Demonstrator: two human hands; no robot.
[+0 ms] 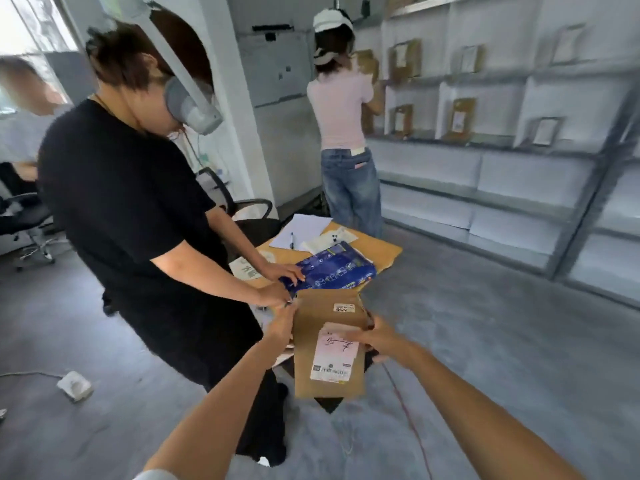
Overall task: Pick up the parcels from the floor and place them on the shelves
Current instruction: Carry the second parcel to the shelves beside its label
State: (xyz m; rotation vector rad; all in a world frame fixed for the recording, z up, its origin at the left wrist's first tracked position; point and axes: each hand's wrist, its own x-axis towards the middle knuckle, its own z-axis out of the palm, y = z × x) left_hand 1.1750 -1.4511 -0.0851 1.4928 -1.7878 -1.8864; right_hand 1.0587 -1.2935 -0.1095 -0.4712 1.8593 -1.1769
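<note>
I hold a brown cardboard parcel (313,336) with a white and pink shipping label in front of me, above the floor. My left hand (281,323) grips its left edge. My right hand (375,337) grips its right edge, thumb lying over the label. A second brown parcel with a small label sits just behind it, partly hidden. A person in a black shirt (131,188) stands at the left with both hands on a blue packet (332,268) lying on a low wooden table (388,252). The grey shelves (502,147) on the right carry several brown parcels.
A second person in a pink top (341,112) stands at the shelves, handling a parcel. Papers and a pen lie on the table. Office chairs (252,216) stand behind it. A white power strip (74,384) with its cable lies on the grey floor at left.
</note>
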